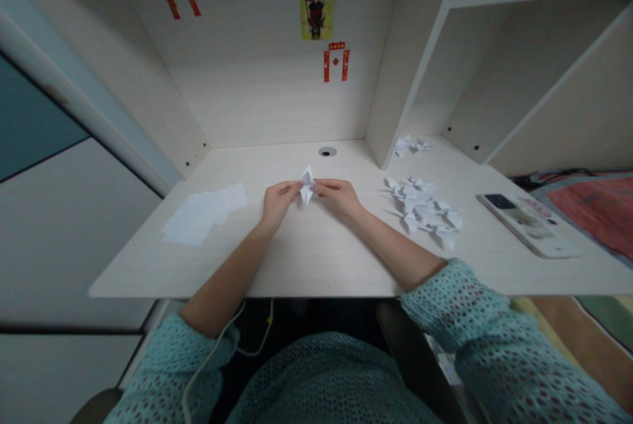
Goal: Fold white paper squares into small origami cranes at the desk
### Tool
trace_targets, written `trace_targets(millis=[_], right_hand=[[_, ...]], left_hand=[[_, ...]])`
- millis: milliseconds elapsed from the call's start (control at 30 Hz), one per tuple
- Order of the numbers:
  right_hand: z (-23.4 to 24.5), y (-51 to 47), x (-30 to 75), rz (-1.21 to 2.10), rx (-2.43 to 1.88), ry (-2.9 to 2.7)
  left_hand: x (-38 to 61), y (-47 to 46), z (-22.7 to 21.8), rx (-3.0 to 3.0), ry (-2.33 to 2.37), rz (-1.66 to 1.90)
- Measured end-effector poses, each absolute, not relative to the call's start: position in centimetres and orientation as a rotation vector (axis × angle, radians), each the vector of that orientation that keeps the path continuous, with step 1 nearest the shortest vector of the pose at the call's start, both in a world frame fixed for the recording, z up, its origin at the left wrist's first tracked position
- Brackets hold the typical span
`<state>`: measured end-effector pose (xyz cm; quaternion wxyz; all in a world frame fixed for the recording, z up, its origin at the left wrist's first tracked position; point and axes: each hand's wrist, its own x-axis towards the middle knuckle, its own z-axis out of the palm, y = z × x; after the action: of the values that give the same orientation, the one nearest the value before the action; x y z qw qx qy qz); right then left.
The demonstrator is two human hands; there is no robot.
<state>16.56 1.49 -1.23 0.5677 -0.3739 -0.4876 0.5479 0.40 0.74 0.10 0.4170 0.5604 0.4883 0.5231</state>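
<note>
A small folded white paper (307, 180), pointed at top and bottom like a diamond, is held up just above the middle of the desk. My left hand (279, 201) pinches its left side between thumb and fingers. On the opposite edge, my right hand (341, 194) grips it the same way, fingers closed. To the left lies a fanned stack of white paper sheets (202, 216). Right of my right hand sits a cluster of several folded paper pieces (420, 203) with pointed tips, resembling origami cranes.
More folded paper (413, 145) lies behind the upright divider (420, 55). A smartphone (527, 226) rests at the desk's right side. A cable hole (327, 151) is near the back panel. The front edge of the desk (321, 285) runs below my forearms, and a white cable (208, 358) crosses my left sleeve.
</note>
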Motion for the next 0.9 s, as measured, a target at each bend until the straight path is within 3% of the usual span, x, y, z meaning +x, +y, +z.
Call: trace_targets(millis=[900], right_hand=[[-1.4, 1.2, 16.1, 1.266, -0.888, -1.015]], left_hand=[[1.2, 0.2, -0.1, 1.406, 1.212, 1.221]])
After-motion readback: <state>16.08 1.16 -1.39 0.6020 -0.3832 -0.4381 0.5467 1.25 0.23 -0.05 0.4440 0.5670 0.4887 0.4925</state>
